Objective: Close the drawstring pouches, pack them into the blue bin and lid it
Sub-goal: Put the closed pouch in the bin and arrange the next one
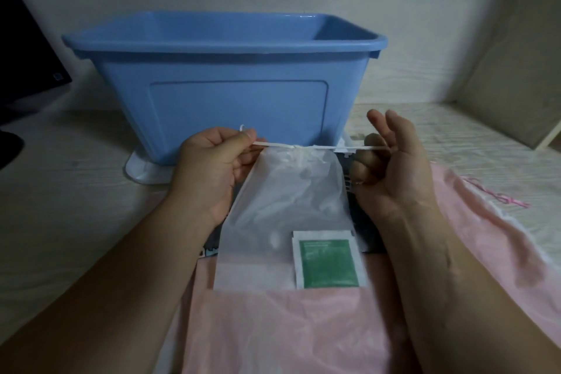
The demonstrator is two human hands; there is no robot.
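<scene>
The frosted white pouch (288, 206) hung between the two sets of fingers, translucent, its mouth gathered tight and a green sachet (328, 261) showing low inside. The left hand (209, 173) pinched one end of the taut drawstring (273, 144) between thumb and forefinger; the right hand (391, 167) hooked the other in its curled lower fingers, two fingers raised. The blue bin (236, 94) stood just beyond the fingertips.

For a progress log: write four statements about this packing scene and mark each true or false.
1. The blue plastic bin has its lid on. False: its top is open.
2. The left hand and right hand each hold an end of the white drawstring of the translucent white pouch. True.
3. The green-and-white sachet lies in the bin. False: it sits inside the white pouch, in front of the bin.
4. A pink plastic pouch lies beneath the white pouch. True.
</scene>
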